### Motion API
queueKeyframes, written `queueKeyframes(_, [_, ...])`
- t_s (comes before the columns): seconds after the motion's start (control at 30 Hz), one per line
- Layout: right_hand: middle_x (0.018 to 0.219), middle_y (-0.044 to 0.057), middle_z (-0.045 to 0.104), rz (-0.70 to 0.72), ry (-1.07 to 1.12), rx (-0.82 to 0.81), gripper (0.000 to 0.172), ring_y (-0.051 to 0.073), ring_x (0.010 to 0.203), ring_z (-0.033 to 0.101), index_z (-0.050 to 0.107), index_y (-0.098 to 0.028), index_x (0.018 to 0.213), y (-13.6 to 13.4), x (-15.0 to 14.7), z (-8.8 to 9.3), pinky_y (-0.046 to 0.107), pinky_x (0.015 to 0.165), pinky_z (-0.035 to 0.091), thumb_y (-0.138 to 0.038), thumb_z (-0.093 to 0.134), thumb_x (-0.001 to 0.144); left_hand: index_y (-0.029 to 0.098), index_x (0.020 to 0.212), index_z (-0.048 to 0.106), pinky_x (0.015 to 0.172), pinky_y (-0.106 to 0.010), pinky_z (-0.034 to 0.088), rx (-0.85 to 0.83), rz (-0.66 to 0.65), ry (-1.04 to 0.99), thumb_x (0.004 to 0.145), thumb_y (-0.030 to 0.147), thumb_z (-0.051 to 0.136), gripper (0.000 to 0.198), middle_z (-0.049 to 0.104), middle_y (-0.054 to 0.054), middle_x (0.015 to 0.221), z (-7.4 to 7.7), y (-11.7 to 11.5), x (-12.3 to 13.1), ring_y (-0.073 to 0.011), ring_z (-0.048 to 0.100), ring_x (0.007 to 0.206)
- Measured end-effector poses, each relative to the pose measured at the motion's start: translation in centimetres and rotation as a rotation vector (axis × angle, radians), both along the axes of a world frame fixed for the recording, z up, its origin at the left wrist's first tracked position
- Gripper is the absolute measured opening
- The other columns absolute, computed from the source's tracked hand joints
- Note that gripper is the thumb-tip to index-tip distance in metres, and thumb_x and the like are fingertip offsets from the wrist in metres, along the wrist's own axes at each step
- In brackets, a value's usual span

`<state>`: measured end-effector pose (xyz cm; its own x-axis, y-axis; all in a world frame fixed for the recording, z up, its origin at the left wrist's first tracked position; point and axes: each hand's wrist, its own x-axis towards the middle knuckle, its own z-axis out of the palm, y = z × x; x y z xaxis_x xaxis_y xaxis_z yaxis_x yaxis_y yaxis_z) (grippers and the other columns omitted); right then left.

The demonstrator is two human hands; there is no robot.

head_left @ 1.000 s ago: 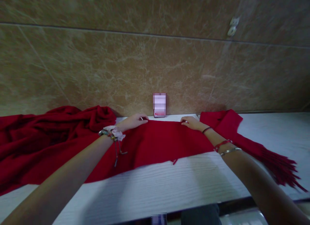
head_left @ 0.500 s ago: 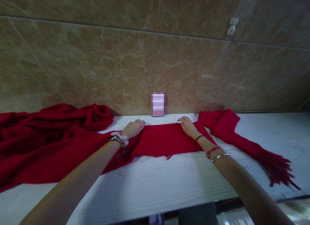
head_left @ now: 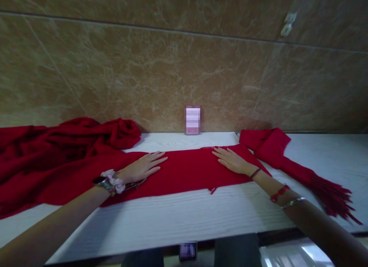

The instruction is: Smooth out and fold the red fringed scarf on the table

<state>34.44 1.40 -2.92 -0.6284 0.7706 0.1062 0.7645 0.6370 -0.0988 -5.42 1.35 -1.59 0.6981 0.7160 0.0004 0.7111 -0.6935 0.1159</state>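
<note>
A long red scarf (head_left: 186, 169) lies across a white table (head_left: 184, 217). Its middle stretch is spread flat in front of me. My left hand (head_left: 143, 165) rests flat on that stretch, fingers stretched out. My right hand (head_left: 231, 159) lies flat on it too, fingers apart, a little to the right. The scarf's left part is bunched in a heap (head_left: 57, 155). Its right end bends back and runs out to a dark red fringe (head_left: 330, 196) near the table's right side. Neither hand holds anything.
A small blurred card or box (head_left: 192, 120) stands against the brown marble wall (head_left: 172, 67) at the back of the table. The table's front edge runs just below my forearms. A white hook (head_left: 287, 24) is fixed high on the wall at the right.
Both hands have slid toward me from the scarf's far edge and opened flat on the cloth. The flat stretch of scarf now lies smoother and wider.
</note>
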Motion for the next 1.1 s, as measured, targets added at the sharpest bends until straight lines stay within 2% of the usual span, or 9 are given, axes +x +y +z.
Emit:
queueKeyframes(0.13, [0.139,0.005,0.028,-0.009,-0.007,0.007,0.044,0.018,0.128,0.021,0.028,-0.024,0.133,-0.6,0.2,0.1,0.045,0.103,0.018,-0.034,0.023,0.090,0.026,0.133,0.028,0.104,-0.033,0.015,-0.025,-0.010,0.042,0.089,0.039,0.025,0.045,0.022,-0.001,0.141,0.6,-0.5,0.1,-0.0163,0.018,0.129])
queueKeyframes(0.3, [0.133,0.011,0.038,-0.070,0.049,0.166,0.040,0.022,0.125,0.027,0.044,-0.015,0.123,-1.8,-2.0,1.7,0.045,0.102,0.021,-0.027,0.032,0.087,0.025,0.129,0.035,0.103,-0.033,0.018,0.060,-0.014,0.058,0.088,0.039,0.027,0.044,0.029,-0.003,0.139,1.7,0.0,-0.4,-0.0181,0.022,0.127])
queueKeyframes(0.4, [0.124,0.012,0.047,0.033,0.138,0.190,0.037,0.020,0.118,0.037,0.051,-0.012,0.116,-4.2,-6.2,3.5,0.038,0.100,0.028,-0.026,0.036,0.085,0.022,0.125,0.042,0.101,-0.032,0.022,0.118,0.039,0.068,0.087,0.038,0.030,0.042,0.040,-0.006,0.131,2.4,1.1,-2.1,-0.0181,0.034,0.120])
queueKeyframes(0.47, [0.114,0.009,0.055,0.165,0.171,0.136,0.034,0.018,0.108,0.046,0.054,-0.016,0.112,-6.3,-10.0,4.5,0.033,0.095,0.035,-0.028,0.039,0.084,0.019,0.119,0.047,0.098,-0.030,0.027,0.096,0.074,0.078,0.086,0.036,0.031,0.041,0.049,-0.007,0.123,2.7,2.0,-3.5,-0.0173,0.043,0.113])
queueKeyframes(0.53, [0.110,0.006,0.058,0.267,0.175,0.102,0.031,0.017,0.103,0.049,0.055,-0.021,0.110,-8.1,-13.9,4.9,0.032,0.090,0.039,-0.031,0.040,0.084,0.016,0.115,0.051,0.095,-0.028,0.031,0.046,0.087,0.078,0.085,0.036,0.031,0.040,0.054,-0.008,0.116,2.7,2.7,-4.7,-0.0164,0.048,0.106])
queueKeyframes(0.63, [0.103,0.007,0.059,0.360,0.119,0.122,0.028,0.018,0.098,0.050,0.055,-0.019,0.105,-9.7,-18.8,4.7,0.032,0.082,0.041,-0.030,0.046,0.081,0.014,0.111,0.052,0.093,-0.027,0.033,0.011,0.083,0.038,0.084,0.037,0.033,0.041,0.056,-0.008,0.112,2.5,2.9,-5.9,-0.0162,0.050,0.103])
queueKeyframes(0.73, [0.095,0.008,0.060,0.406,0.040,0.152,0.027,0.019,0.090,0.052,0.053,-0.013,0.101,-10.1,-21.8,4.2,0.032,0.075,0.042,-0.026,0.052,0.077,0.012,0.106,0.054,0.092,-0.027,0.034,0.022,0.088,-0.037,0.083,0.038,0.032,0.041,0.057,-0.010,0.110,2.1,2.6,-6.4,-0.0166,0.050,0.102])
queueKeyframes(0.93, [0.088,0.007,0.059,0.419,-0.025,0.205,0.016,0.018,0.080,0.053,0.052,-0.013,0.095,-10.0,-24.0,3.9,0.029,0.063,0.041,-0.014,0.044,0.081,0.012,0.084,0.060,0.078,-0.025,0.039,-0.061,0.176,-0.116,0.082,0.042,0.031,0.042,0.060,-0.008,0.088,2.4,3.6,-7.1,-0.0171,0.053,0.082])
queueKeyframes(1.1, [0.081,0.007,0.059,0.387,-0.074,0.241,0.014,0.017,0.071,0.053,0.052,-0.011,0.090,-10.0,-25.5,3.5,0.031,0.062,0.040,-0.008,0.044,0.080,0.014,0.081,0.060,0.065,-0.021,0.037,-0.348,0.226,-0.109,0.073,0.050,0.042,0.041,0.059,-0.003,0.081,3.2,5.0,-7.9,-0.0151,0.051,0.073])
